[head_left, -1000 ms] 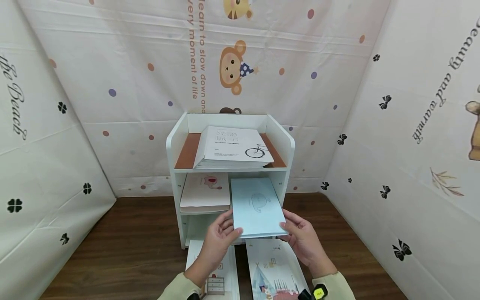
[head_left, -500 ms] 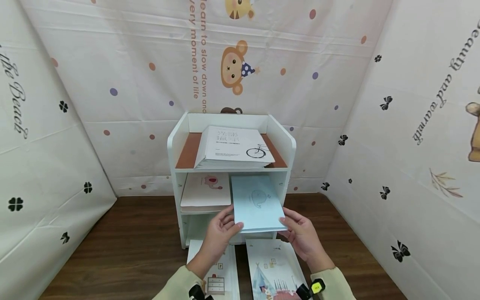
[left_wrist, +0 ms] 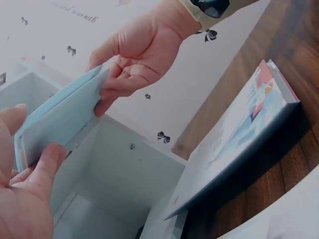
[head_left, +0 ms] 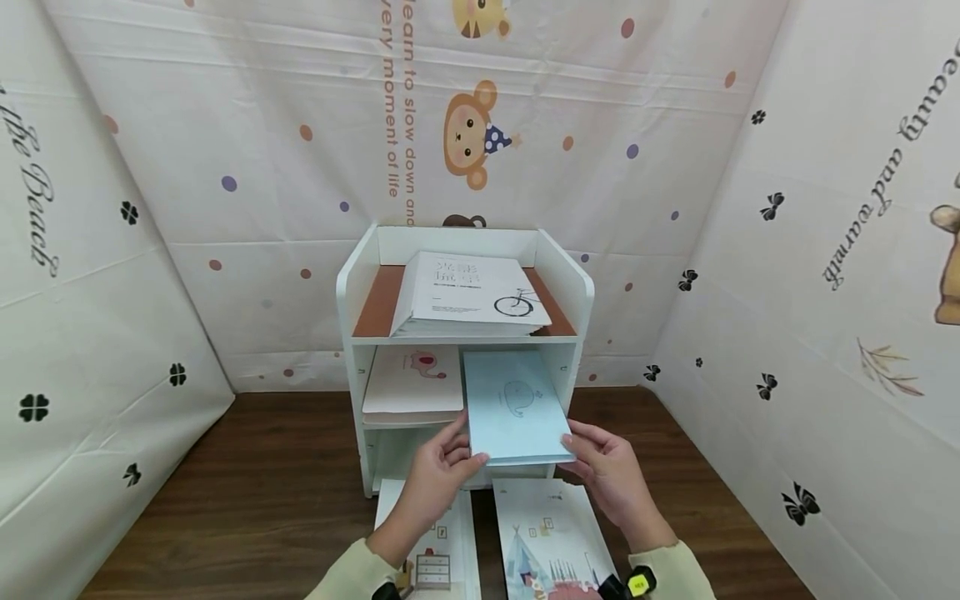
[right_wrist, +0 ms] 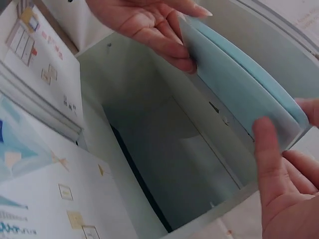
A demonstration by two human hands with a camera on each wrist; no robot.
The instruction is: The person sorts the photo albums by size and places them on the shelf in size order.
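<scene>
Both hands hold a thin stack of light blue notebooks (head_left: pixel 517 425) with a whale drawing on the cover. The left hand (head_left: pixel 438 471) pinches the near left corner, thumb on top. At the near right corner the right hand (head_left: pixel 611 467) grips with its thumb on the cover and fingers beneath. The stack's far end lies inside the middle level of a white shelf (head_left: pixel 564 287), right of a cream notebook pile (head_left: pixel 412 392) with a pink elephant. In the left wrist view two layers show in the blue stack (left_wrist: pixel 60 119), its near edge tilted.
On the top shelf sits a pile of white books (head_left: pixel 472 292) with a bicycle drawing. Below the hands, a picture book (head_left: pixel 551 533) and another illustrated book (head_left: pixel 450 550) stand at the shelf's front. The bottom compartment (right_wrist: pixel 159 134) is framed by white panels. Printed cloth walls surround the wooden surface (head_left: pixel 262 483).
Both hands have pushed the blue notebooks slightly farther into the middle level, and the near edge rose a little. Over the last half second they barely moved.
</scene>
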